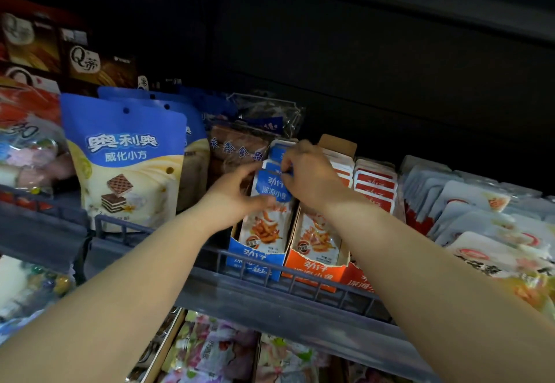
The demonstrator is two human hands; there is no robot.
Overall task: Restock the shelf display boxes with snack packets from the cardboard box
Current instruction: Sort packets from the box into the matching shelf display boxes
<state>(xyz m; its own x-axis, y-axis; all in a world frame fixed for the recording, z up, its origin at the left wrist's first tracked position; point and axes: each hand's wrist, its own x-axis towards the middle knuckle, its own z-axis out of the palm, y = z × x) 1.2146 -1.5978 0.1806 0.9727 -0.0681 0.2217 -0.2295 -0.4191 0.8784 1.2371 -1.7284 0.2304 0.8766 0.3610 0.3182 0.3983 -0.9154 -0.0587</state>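
A: Both forearms reach over the shelf rail (270,280); left hand (231,199) and right hand (309,175) pinch blue snack packets (271,185) in the blue display box (255,259).

B: Crowded? Wafer pouch (126,160) left, orange display box (315,268) touching on the right.

Dim, soft-focus picture; upper shelf lost in shadow, edges bowed by wide-angle distortion.

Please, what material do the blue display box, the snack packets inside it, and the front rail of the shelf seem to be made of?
Blue display box: probably printed cardboard; a neighbouring box's brown flap suggests it.
Blue snack packets: likely thin plastic film, slightly glossy, with soft bent edges.
Shelf rail: looks like dark coated metal wire, though plastic is possible.
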